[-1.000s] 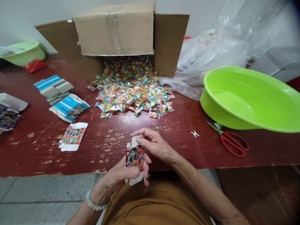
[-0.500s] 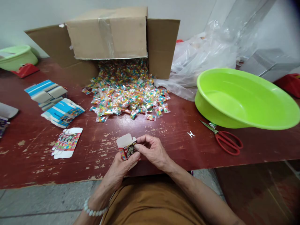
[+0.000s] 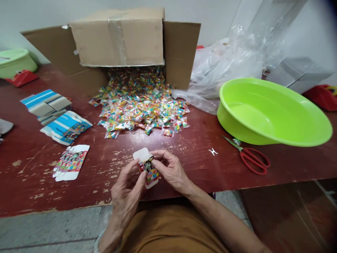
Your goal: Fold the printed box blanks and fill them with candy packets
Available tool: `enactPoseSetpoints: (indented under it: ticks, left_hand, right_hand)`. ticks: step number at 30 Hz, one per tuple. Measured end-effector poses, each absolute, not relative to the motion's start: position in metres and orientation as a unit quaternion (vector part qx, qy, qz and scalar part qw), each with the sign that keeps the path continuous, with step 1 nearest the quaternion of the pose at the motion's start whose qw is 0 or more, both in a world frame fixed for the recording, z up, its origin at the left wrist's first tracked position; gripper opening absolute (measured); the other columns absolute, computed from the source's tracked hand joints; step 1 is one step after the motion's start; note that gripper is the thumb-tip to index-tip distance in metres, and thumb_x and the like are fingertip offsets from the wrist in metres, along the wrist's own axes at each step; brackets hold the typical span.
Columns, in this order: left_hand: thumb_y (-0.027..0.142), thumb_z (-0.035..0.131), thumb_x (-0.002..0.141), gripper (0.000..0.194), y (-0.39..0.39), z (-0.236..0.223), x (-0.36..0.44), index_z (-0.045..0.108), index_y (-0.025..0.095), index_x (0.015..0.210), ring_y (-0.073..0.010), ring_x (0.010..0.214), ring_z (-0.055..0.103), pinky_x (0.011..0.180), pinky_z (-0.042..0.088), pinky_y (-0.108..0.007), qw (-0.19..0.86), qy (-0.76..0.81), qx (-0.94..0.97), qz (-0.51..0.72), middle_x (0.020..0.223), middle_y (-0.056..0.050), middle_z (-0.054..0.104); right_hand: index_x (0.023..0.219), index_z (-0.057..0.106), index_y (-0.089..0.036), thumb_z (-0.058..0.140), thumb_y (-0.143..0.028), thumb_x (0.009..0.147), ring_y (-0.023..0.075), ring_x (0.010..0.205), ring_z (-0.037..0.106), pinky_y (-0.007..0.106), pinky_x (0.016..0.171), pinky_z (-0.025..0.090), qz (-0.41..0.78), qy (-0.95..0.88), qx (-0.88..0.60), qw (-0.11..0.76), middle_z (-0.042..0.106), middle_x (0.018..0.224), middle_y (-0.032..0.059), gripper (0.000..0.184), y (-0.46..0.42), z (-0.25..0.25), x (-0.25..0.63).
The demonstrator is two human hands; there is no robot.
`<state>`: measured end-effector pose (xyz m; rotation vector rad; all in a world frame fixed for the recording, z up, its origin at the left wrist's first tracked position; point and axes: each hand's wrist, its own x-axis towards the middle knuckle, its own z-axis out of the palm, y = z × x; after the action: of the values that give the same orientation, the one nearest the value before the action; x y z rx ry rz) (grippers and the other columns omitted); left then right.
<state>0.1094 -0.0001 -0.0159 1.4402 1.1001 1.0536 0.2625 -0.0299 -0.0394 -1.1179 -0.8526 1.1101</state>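
Note:
A small printed candy box (image 3: 149, 171), red with a cartoon figure, is held between both hands near the table's front edge. White flaps stick out at its top and bottom. My left hand (image 3: 129, 184) grips its left side, thumb on the front. On the upper right side, my right hand (image 3: 171, 170) pinches the box, with the thumb in front and the fingers behind. Left of the hands lie several flattened boxes (image 3: 71, 163) of the same print. Beyond the hands, a heap of small candy packets (image 3: 142, 112) spills out of a cardboard carton (image 3: 121, 42).
At right, a green basin (image 3: 263, 140) stands beside red-handled scissors (image 3: 254, 161) and a white paper scrap (image 3: 213, 151). Blue-and-white carton stacks (image 3: 67, 127) lie at left. Clear plastic bags (image 3: 226, 66) sit behind. A red scoop (image 3: 22, 78) rests near another green basin (image 3: 17, 63).
The box was turned between the hands, swinging upright and then tilting, its printed front now facing up. My left hand shifted from beneath it to its left side. The view moved slightly.

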Motion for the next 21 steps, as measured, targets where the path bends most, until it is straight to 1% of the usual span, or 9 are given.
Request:
enactPoseSetpoints:
  ticks: [2, 4, 8, 10, 12, 14, 17, 19, 21]
  left_hand:
    - [0.035, 0.084, 0.075, 0.034, 0.002, -0.016, 0.109, 0.072, 0.021, 0.103, -0.0188, 0.082, 0.077, 0.076, 0.064, -0.025, 0.498, 0.463, 0.599, 0.423, 0.096, -0.005, 0.081]
    - [0.040, 0.083, 0.075, 0.030, 0.005, -0.016, 0.108, 0.074, 0.020, 0.095, -0.0192, 0.080, 0.076, 0.075, 0.063, -0.026, 0.510, 0.473, 0.597, 0.399, 0.091, -0.004, 0.081]
    - [0.046, 0.080, 0.078, 0.029, 0.012, -0.011, 0.107, 0.076, 0.019, 0.087, -0.0174, 0.070, 0.068, 0.068, 0.058, -0.025, 0.533, 0.494, 0.595, 0.344, 0.079, -0.002, 0.076]
    - [0.046, 0.082, 0.076, 0.028, 0.015, -0.008, 0.109, 0.075, 0.019, 0.082, -0.0162, 0.066, 0.064, 0.064, 0.055, -0.023, 0.540, 0.501, 0.593, 0.325, 0.074, -0.001, 0.073]
    - [0.044, 0.085, 0.072, 0.029, 0.017, -0.006, 0.111, 0.073, 0.019, 0.079, -0.0161, 0.067, 0.064, 0.063, 0.053, -0.023, 0.557, 0.499, 0.583, 0.318, 0.074, -0.001, 0.073]
    - [0.042, 0.088, 0.070, 0.032, 0.018, -0.007, 0.113, 0.069, 0.020, 0.084, -0.0165, 0.070, 0.067, 0.065, 0.054, -0.023, 0.588, 0.487, 0.553, 0.334, 0.077, -0.001, 0.074]
    - [0.038, 0.092, 0.066, 0.052, 0.017, -0.009, 0.116, 0.058, 0.024, 0.103, -0.0142, 0.067, 0.068, 0.063, 0.055, -0.022, 0.646, 0.474, 0.479, 0.359, 0.078, 0.003, 0.074]
    - [0.041, 0.090, 0.069, 0.061, 0.014, -0.008, 0.118, 0.053, 0.026, 0.114, -0.0134, 0.062, 0.068, 0.060, 0.055, -0.023, 0.701, 0.468, 0.421, 0.335, 0.081, 0.003, 0.074]
    - [0.050, 0.083, 0.076, 0.060, 0.010, -0.005, 0.119, 0.053, 0.024, 0.122, -0.0161, 0.061, 0.070, 0.060, 0.057, -0.028, 0.770, 0.452, 0.363, 0.267, 0.087, -0.002, 0.076]
  right_hand:
    - [0.108, 0.072, -0.022, 0.067, -0.037, 0.088, 0.0146, 0.083, 0.066, 0.028, 0.078, 0.053, 0.465, -0.388, -0.497, 0.622, 0.074, 0.098, 0.0029, 0.025, -0.029, -0.039, 0.266]
    - [0.097, 0.073, -0.020, 0.070, -0.039, 0.087, 0.0143, 0.079, 0.064, 0.027, 0.075, 0.052, 0.464, -0.394, -0.504, 0.612, 0.073, 0.090, 0.0020, 0.022, -0.027, -0.039, 0.271]
    - [0.080, 0.070, -0.017, 0.080, -0.046, 0.076, 0.0119, 0.065, 0.059, 0.025, 0.063, 0.050, 0.567, -0.333, -0.488, 0.574, 0.068, 0.073, -0.0006, 0.031, -0.022, -0.039, 0.283]
    - [0.083, 0.068, -0.017, 0.086, -0.045, 0.068, 0.0106, 0.062, 0.058, 0.024, 0.061, 0.049, 0.601, -0.292, -0.483, 0.566, 0.067, 0.072, -0.0022, 0.036, -0.020, -0.039, 0.287]
    - [0.093, 0.068, -0.018, 0.090, -0.041, 0.063, 0.0101, 0.064, 0.060, 0.024, 0.064, 0.050, 0.606, -0.287, -0.471, 0.573, 0.067, 0.075, -0.0036, 0.044, -0.019, -0.037, 0.290]
    - [0.097, 0.070, -0.018, 0.088, -0.039, 0.066, 0.0104, 0.068, 0.061, 0.024, 0.068, 0.051, 0.595, -0.326, -0.462, 0.571, 0.069, 0.078, -0.0029, 0.042, -0.019, -0.035, 0.293]
    - [0.081, 0.071, -0.017, 0.083, -0.043, 0.073, 0.0125, 0.071, 0.062, 0.027, 0.070, 0.051, 0.545, -0.387, -0.478, 0.569, 0.070, 0.078, 0.0002, 0.029, -0.022, -0.033, 0.292]
    - [0.077, 0.070, -0.018, 0.083, -0.046, 0.073, 0.0127, 0.067, 0.060, 0.027, 0.065, 0.050, 0.517, -0.381, -0.488, 0.591, 0.068, 0.076, 0.0005, 0.031, -0.024, -0.035, 0.289]
    - [0.080, 0.069, -0.019, 0.080, -0.053, 0.075, 0.0107, 0.057, 0.057, 0.025, 0.055, 0.048, 0.525, -0.357, -0.482, 0.604, 0.066, 0.078, 0.0000, 0.036, -0.026, -0.036, 0.285]
